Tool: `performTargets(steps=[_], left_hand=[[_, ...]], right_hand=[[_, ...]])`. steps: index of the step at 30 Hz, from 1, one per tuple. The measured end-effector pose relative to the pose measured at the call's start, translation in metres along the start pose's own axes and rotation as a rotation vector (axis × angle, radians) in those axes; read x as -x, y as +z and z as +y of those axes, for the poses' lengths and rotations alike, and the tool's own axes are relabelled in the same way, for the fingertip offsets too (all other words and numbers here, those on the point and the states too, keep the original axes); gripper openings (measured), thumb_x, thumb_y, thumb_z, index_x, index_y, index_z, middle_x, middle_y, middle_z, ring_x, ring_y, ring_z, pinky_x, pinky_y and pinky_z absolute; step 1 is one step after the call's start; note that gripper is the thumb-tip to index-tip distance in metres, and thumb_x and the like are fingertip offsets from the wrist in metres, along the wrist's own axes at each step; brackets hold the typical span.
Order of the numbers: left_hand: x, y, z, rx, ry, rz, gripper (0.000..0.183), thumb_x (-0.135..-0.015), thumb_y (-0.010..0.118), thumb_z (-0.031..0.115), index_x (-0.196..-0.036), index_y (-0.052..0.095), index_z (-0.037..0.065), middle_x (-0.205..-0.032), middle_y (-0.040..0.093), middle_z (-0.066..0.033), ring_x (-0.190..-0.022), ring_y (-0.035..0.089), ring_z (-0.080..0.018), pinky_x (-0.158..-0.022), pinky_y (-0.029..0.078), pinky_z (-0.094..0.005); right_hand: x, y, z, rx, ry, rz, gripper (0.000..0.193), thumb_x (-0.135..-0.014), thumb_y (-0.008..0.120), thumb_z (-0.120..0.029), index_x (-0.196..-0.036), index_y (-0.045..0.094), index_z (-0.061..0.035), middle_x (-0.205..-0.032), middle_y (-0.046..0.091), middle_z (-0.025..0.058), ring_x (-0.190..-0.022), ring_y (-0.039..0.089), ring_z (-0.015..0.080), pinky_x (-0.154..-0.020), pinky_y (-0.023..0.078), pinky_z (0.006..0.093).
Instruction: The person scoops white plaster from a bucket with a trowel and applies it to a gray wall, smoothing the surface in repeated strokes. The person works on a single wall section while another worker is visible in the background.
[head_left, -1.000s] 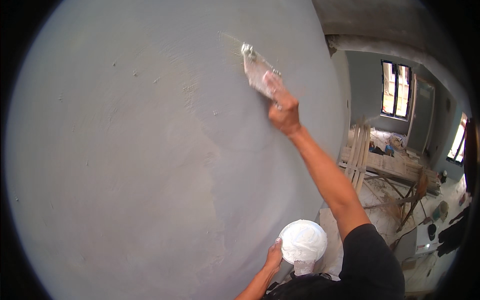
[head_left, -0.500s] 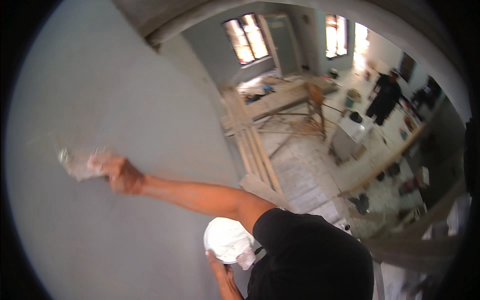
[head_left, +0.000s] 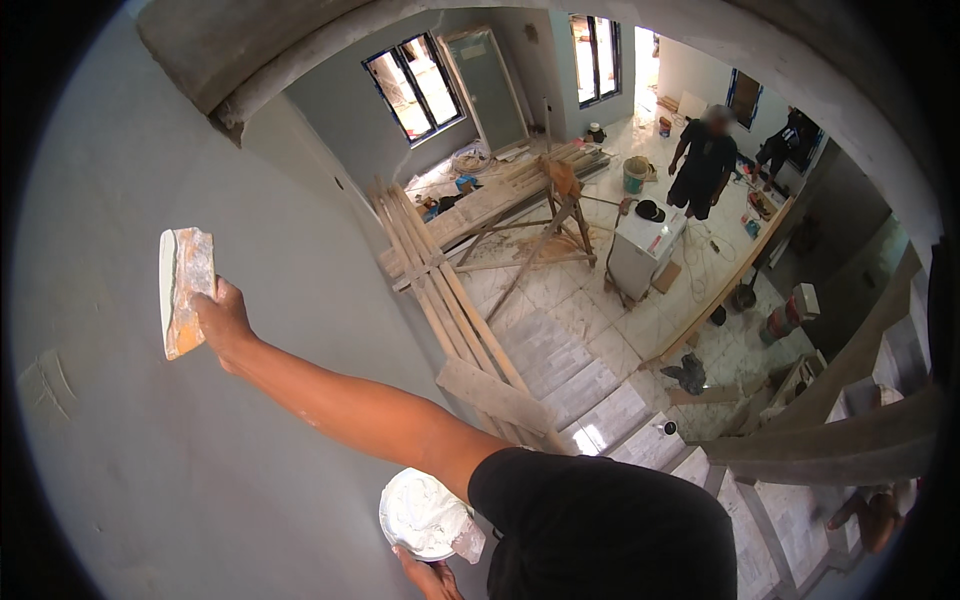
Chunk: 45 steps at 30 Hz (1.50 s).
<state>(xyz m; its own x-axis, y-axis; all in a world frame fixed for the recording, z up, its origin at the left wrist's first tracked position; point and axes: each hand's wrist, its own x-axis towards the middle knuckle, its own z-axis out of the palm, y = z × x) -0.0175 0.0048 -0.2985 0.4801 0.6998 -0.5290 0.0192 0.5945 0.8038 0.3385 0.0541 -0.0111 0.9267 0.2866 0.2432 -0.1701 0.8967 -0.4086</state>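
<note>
My right hand [head_left: 224, 318] is closed around a wide putty knife [head_left: 187, 285] at the grey wall [head_left: 270, 250]. White putty lines the blade's left edge, and its face carries orange and grey stains. Whether the blade touches the wall, I cannot tell. Below my outstretched right arm, my left hand [head_left: 428, 577] grips the rim of a round bowl [head_left: 385, 515] from underneath. Thick white putty [head_left: 425, 508] fills the bowl. A smaller pinkish-white flat piece [head_left: 468, 543] sticks out over the bowl's right rim. Part of the bowl is hidden behind my arm and sleeve.
Stairs [head_left: 560, 365] drop away to my right, beside long wooden planks [head_left: 450, 290]. Down on the tiled floor stand a sawhorse [head_left: 570, 215], a white box-shaped cabinet [head_left: 640, 250] and a bucket [head_left: 635, 175]. A person [head_left: 703, 160] stands beyond; another [head_left: 785, 145] is farther back.
My right hand has raised the putty knife and turned its blade upright. The view has shifted, so the room sits farther left. My left hand still holds the bowl.
</note>
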Motion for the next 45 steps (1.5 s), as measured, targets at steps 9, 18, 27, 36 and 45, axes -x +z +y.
performTargets(steps=[9, 18, 27, 36, 45], left_hand=[[0.002, 0.004, 0.013, -0.277, -0.023, 0.003, 0.053, -0.098, 0.042, 0.036, -0.134, 0.041, -0.002, -0.131, 0.051, -0.0155, -0.120, 0.049, -0.0268, -0.098, 0.043, -0.0379], [-0.001, 0.010, 0.000, 0.012, 0.057, -0.054, 0.059, -0.096, 0.043, 0.041, -0.138, 0.032, 0.001, -0.137, 0.044, -0.0172, -0.117, 0.053, -0.0317, -0.087, 0.053, -0.0430], [0.005, 0.016, -0.003, 0.032, 0.073, -0.084, 0.057, -0.096, 0.044, 0.038, -0.137, 0.033, 0.001, -0.136, 0.045, -0.0172, -0.117, 0.053, -0.0313, -0.090, 0.052, -0.0447], [-0.002, 0.020, -0.012, 0.074, 0.080, -0.109, 0.057, -0.096, 0.045, 0.038, -0.138, 0.033, 0.001, -0.137, 0.044, -0.0167, -0.119, 0.051, -0.0315, -0.091, 0.051, -0.0460], [0.009, 0.029, -0.011, 0.065, 0.078, -0.058, 0.058, -0.096, 0.045, 0.039, -0.138, 0.032, 0.000, -0.136, 0.044, -0.0170, -0.116, 0.053, -0.0320, -0.088, 0.053, -0.0470]], right_hand=[[0.000, -0.014, -0.007, 0.243, -0.074, -0.112, 0.027, -0.089, 0.048, -0.011, -0.111, 0.052, 0.0041, -0.101, 0.059, 0.0092, -0.092, 0.056, 0.0141, -0.085, 0.046, 0.0315], [0.002, -0.015, -0.026, 0.392, -0.160, -0.103, 0.022, -0.090, 0.053, -0.015, -0.095, 0.057, 0.0059, -0.084, 0.062, 0.0095, -0.079, 0.058, 0.0137, -0.074, 0.047, 0.0318], [-0.004, -0.018, -0.025, 0.592, -0.248, -0.066, 0.022, -0.087, 0.055, -0.014, -0.082, 0.055, 0.0068, -0.069, 0.060, 0.0138, -0.066, 0.057, 0.0165, -0.062, 0.046, 0.0350], [-0.019, -0.013, -0.013, 0.675, -0.344, -0.070, 0.022, -0.084, 0.054, -0.010, -0.070, 0.048, 0.0049, -0.060, 0.053, 0.0168, -0.055, 0.053, 0.0231, -0.054, 0.042, 0.0397], [-0.031, -0.001, -0.006, 0.724, -0.371, -0.119, 0.019, -0.082, 0.052, -0.005, -0.068, 0.046, 0.0055, -0.061, 0.054, 0.0202, -0.056, 0.055, 0.0316, -0.055, 0.042, 0.0443]])
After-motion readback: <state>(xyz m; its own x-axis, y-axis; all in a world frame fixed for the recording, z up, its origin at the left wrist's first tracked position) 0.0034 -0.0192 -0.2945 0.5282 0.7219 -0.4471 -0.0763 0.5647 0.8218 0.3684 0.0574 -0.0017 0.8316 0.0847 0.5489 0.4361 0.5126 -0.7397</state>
